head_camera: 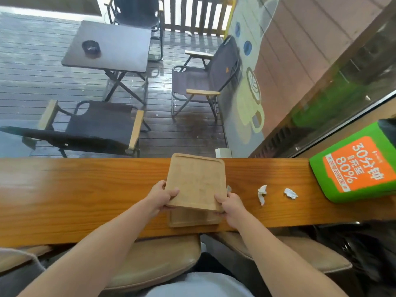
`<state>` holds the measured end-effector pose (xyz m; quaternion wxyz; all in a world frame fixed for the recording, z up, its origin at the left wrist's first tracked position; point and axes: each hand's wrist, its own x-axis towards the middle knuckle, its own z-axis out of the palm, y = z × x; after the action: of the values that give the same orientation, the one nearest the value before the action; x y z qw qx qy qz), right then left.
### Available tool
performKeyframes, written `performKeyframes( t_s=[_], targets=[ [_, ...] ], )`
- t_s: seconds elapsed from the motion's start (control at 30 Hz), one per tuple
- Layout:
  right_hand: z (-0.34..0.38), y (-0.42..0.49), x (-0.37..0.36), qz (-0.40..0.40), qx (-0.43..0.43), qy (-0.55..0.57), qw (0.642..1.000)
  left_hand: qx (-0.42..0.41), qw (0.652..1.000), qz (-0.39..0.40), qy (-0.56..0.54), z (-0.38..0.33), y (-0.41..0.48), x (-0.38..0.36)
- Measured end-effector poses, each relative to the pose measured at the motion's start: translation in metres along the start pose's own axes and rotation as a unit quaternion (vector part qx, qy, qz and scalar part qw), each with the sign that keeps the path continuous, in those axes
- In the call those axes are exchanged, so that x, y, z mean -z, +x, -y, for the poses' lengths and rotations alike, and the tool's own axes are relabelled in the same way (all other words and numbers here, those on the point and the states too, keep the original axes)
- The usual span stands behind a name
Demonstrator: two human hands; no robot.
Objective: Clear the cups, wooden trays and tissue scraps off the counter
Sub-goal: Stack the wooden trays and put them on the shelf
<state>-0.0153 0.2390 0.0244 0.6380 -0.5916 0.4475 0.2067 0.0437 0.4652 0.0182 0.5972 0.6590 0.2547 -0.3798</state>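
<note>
A light wooden tray [196, 181] is lifted above the long wooden counter [85, 194], tilted with its far edge up. My left hand [162, 195] grips its left near corner and my right hand [230, 205] grips its right near corner. A second wooden tray [194, 218] lies flat on the counter right under the raised one, mostly hidden. Two crumpled tissue scraps [262, 192] [290, 192] lie on the counter to the right. A third small scrap [229, 188] peeks out by the raised tray's right edge. No cup is in view.
A green and orange box [360, 168] sits at the counter's right end. Padded stools [154, 260] stand under the near edge. Beyond the window are a dark folding table [111, 46] with an ashtray and several folding chairs on wet decking.
</note>
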Motion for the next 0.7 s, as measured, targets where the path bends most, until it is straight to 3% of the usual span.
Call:
performKeyframes(
  t_s=[0.33, 0.7],
  targets=[
    [0.002, 0.012, 0.019, -0.006, -0.009, -0.077, 0.997, 0.026, 0.999, 0.005, 0.028, 0.015, 0.001, -0.010],
    [-0.015, 0.028, 0.018, 0.020, -0.062, -0.118, 0.991, 0.071, 0.995, -0.053, 0.044, 0.054, 0.010, -0.015]
  ],
)
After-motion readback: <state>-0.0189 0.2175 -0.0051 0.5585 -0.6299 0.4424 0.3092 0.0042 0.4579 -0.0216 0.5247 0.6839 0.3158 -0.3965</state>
